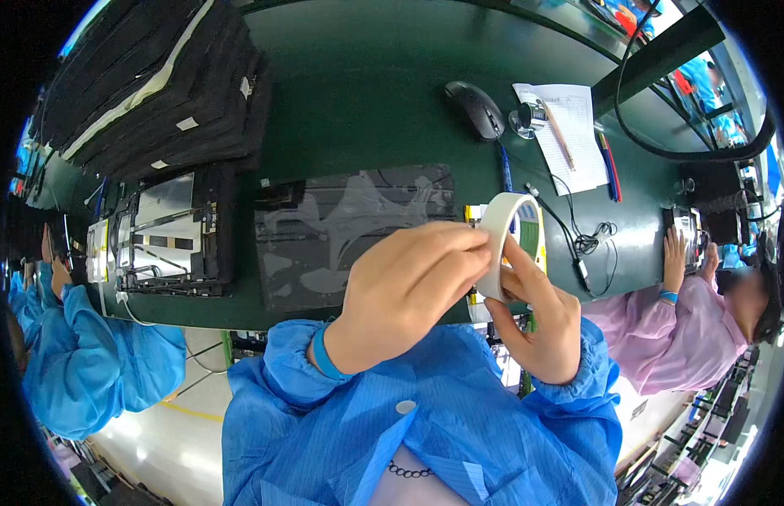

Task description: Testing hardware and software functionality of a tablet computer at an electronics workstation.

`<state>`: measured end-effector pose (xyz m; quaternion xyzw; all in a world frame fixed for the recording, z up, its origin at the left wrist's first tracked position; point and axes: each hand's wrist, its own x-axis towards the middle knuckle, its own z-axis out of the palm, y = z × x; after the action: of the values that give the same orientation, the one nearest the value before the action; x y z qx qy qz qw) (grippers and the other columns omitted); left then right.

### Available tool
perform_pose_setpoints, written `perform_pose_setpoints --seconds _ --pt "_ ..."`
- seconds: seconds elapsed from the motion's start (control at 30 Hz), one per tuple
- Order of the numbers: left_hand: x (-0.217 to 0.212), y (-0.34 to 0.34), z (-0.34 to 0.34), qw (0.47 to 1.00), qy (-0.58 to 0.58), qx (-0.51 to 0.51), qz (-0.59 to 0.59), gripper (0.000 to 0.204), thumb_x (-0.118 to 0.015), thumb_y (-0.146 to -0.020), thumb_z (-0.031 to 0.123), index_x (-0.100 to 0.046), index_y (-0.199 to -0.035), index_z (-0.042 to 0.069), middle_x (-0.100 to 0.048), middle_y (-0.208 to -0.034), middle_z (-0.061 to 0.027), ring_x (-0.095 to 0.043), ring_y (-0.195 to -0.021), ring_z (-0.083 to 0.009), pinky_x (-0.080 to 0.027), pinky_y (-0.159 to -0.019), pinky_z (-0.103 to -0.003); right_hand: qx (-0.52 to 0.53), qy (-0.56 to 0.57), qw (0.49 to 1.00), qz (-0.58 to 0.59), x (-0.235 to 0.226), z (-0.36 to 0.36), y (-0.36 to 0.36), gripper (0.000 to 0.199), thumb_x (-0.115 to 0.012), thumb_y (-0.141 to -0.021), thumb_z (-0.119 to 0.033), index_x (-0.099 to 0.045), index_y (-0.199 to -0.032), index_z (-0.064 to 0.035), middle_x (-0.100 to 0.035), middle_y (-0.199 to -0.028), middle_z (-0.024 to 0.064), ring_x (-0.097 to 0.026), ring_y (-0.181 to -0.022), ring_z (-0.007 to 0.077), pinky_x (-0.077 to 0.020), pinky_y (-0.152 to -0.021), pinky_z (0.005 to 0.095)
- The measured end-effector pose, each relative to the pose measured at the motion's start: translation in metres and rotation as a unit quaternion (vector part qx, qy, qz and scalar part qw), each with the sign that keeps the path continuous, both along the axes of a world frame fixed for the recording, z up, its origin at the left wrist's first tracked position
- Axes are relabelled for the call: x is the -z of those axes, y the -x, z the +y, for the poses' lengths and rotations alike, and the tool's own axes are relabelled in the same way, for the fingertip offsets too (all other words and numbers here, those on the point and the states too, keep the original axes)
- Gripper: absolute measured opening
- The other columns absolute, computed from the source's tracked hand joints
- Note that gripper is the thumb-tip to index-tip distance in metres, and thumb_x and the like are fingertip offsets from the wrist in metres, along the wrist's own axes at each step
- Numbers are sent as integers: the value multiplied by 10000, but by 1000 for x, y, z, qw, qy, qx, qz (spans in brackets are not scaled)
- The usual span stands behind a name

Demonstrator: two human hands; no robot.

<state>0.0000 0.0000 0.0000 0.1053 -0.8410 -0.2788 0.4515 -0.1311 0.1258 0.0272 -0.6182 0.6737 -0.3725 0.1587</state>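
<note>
Tape roll (512, 244), a pale papery ring, is pinched upright between both hands, left hand (409, 282) and right hand (539, 316), above the near edge of the dark green tabletop (367, 84), hiding part of a glossy film-covered panel (350, 232), with a black mouse (475, 110) farther right.

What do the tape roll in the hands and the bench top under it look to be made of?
Tape roll: likely paper masking tape, matte cream, no gloss, held by the left hand and right hand. Bench top: a smooth dark green mat, perhaps rubber or vinyl, with a faint sheen.
</note>
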Motion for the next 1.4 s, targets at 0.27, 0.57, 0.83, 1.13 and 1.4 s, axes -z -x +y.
perform_pose_setpoints --seconds 0.27,0.57,0.83,1.13,1.4 --pt "-4 12 2 992 86 -81 -43 207 -662 -669 -39 -558 -837 26 -601 -926 -95 -596 -802 -253 -489 -695 -324 -109 -12 992 63 5 -6 21 455 -667 -706 -23 -535 -1140 16 -623 -800 145 -635 -740 289 -514 -688 337" --pt "-13 -7 10 956 -176 187 -142 43 -539 -830 87 -522 -841 49 -469 -1154 -159 -447 -1110 -288 -345 -934 -348 -48 -27 998 -11 29 -17 53 132 -623 -781 -104 -527 -847 -39 -580 -640 152 -585 -574 340 -447 -494 422" --pt "3 11 14 992 -119 25 -27 559 -753 -656 223 -445 -1070 7 -487 -1134 -218 -498 -1021 -369 -397 -859 -410 -3 -51 994 99 28 -14 38 169 -627 -805 -150 -515 -875 -44 -578 -602 129 -589 -544 313 -441 -474 398" --pt "18 30 23 994 -79 -38 -58 226 -675 -738 58 -548 -925 68 -582 -816 -67 -607 -680 -225 -486 -562 -297 40 -13 986 163 20 -12 29 199 -659 -733 -120 -517 -854 -50 -572 -595 104 -596 -549 269 -457 -490 375" --pt "16 38 22 997 -46 -22 -64 162 -709 -685 76 -570 -769 79 -579 -786 -35 -582 -656 -208 -466 -545 -304 11 22 974 224 20 -7 35 188 -644 -740 -140 -512 -847 -59 -531 -591 54 -571 -542 224 -441 -484 351"
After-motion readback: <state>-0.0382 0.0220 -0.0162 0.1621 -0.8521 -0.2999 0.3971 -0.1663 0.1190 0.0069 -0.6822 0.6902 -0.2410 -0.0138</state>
